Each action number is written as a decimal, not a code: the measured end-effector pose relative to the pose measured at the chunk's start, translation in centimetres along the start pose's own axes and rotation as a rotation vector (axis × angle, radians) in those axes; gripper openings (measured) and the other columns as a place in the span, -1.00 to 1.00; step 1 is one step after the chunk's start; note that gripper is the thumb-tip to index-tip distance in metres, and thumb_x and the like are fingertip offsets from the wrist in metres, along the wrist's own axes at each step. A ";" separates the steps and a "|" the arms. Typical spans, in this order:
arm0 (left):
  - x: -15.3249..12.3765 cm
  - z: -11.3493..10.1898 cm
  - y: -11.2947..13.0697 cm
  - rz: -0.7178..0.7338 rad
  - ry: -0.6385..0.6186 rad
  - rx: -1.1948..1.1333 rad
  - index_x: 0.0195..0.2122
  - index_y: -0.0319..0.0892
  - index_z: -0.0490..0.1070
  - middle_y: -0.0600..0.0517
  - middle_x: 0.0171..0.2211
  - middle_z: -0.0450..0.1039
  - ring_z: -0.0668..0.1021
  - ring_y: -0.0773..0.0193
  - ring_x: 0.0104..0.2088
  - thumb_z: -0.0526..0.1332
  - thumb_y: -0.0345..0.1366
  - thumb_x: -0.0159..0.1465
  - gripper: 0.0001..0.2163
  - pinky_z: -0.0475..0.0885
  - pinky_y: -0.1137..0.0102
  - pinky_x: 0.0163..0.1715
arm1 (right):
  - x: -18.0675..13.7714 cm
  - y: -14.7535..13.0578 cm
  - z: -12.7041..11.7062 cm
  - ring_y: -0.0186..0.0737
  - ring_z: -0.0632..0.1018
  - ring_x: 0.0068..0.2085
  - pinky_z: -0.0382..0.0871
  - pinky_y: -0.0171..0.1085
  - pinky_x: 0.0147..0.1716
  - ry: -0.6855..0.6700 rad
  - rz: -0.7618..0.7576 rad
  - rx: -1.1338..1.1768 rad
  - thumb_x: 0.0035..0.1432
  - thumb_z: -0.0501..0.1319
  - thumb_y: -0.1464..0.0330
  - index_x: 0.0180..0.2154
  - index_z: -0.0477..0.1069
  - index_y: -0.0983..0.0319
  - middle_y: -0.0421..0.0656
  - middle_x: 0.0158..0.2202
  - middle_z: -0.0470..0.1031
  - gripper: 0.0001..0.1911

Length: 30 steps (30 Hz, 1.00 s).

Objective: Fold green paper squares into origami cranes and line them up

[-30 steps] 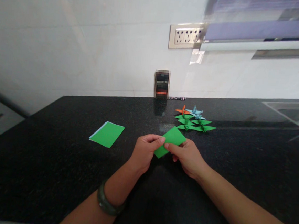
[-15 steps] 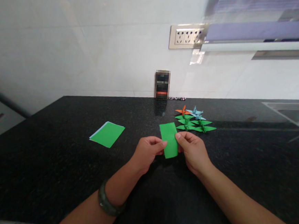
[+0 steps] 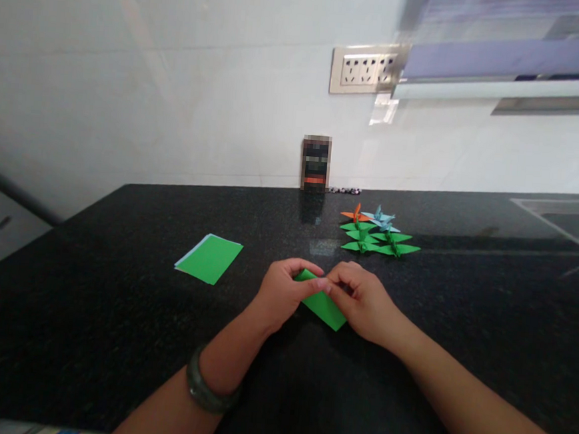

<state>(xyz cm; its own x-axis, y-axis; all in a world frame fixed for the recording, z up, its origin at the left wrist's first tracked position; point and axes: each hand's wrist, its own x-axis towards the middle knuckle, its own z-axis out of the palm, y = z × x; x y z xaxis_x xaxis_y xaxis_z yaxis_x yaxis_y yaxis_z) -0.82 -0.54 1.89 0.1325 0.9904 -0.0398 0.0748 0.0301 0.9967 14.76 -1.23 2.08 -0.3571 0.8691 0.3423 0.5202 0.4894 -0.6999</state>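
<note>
A folded green paper (image 3: pixel 323 305) lies low over the black counter (image 3: pixel 112 310) between my two hands. My left hand (image 3: pixel 283 291) pinches its upper left end with thumb and fingers closed. Fingers bent, my right hand (image 3: pixel 363 302) grips the paper from the right, its fingertips meeting the left hand's. Much of the paper is hidden under the fingers. A green bangle sits on my left wrist (image 3: pixel 206 387).
A small stack of green paper sheets (image 3: pixel 209 258) lies to the left. Several folded paper cranes (image 3: pixel 378 234), green, blue and orange, sit behind my hands. A dark phone (image 3: pixel 316 163) leans on the wall under a socket strip (image 3: pixel 366 70). A sink edge (image 3: pixel 560 215) shows far right.
The green paper was held up as an upright strip half a second ago; now it is turned down and lower toward the counter, with both hands' fingertips brought together on it.
</note>
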 end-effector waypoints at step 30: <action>1.9 -2.9 -0.1 0.061 0.319 -0.168 -0.60 -0.25 0.39 0.14 -0.68 0.31 0.29 0.44 -0.63 0.33 -0.16 -0.08 -0.75 0.18 0.49 -0.58 | 0.7 1.6 -1.5 -0.32 0.35 -0.50 0.21 -0.32 -0.47 0.197 0.235 0.077 0.01 0.11 0.31 -0.54 0.35 0.26 -0.21 -0.57 0.35 -0.81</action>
<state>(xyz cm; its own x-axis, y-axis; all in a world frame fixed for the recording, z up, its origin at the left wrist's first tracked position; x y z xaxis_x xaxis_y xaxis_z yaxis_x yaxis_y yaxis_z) -3.45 1.77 1.89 -0.1853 0.9825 0.0175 -0.0907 -0.0348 0.9953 16.51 0.30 2.11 -0.0728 0.9585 0.2756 0.5080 0.2734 -0.8168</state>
